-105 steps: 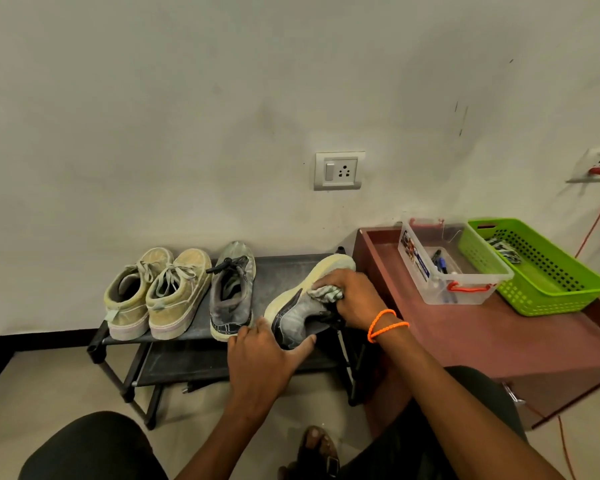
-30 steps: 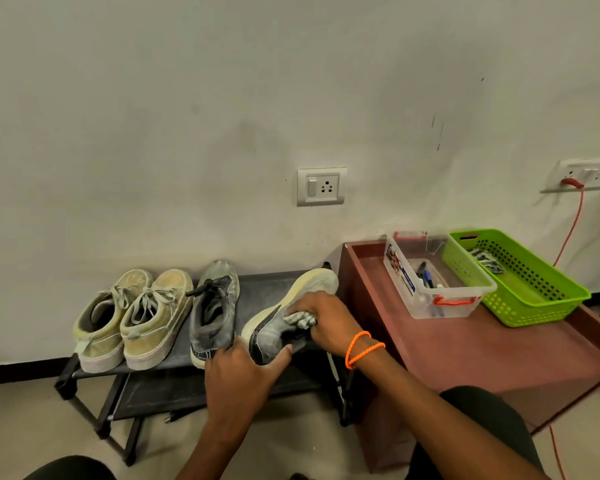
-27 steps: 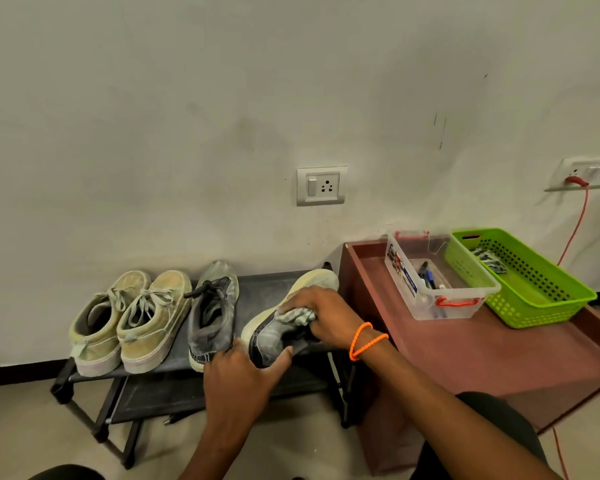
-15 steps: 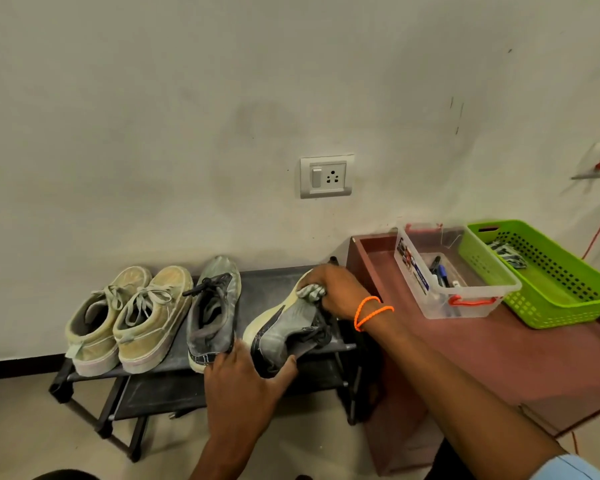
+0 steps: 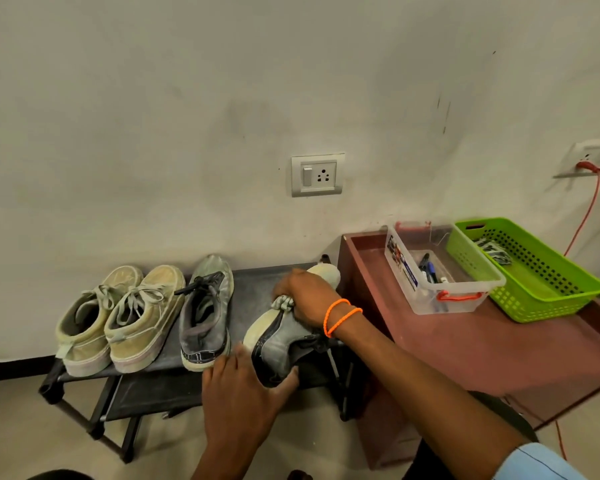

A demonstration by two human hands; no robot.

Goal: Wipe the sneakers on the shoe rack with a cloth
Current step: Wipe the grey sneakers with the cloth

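Note:
A grey sneaker (image 5: 280,336) with a cream sole lies tilted on its side at the right end of the black shoe rack (image 5: 257,282). My left hand (image 5: 245,389) grips its heel end from the front. My right hand (image 5: 309,296), with orange bands on the wrist, presses a small grey cloth (image 5: 283,303) against the sneaker's side near the toe. The cloth is mostly hidden under my fingers. A second grey sneaker (image 5: 207,313) stands upright beside it. Two beige sneakers (image 5: 118,313) stand at the rack's left end.
A reddish-brown low table (image 5: 482,344) adjoins the rack on the right, bearing a clear plastic box (image 5: 430,303) with pens and a green basket (image 5: 541,296). A wall socket (image 5: 317,174) sits above the rack. An orange cable (image 5: 586,209) hangs at the far right.
My right hand with the cloth has slid back from the toe tip toward the middle of the sneaker's side. My left hand keeps its hold on the heel.

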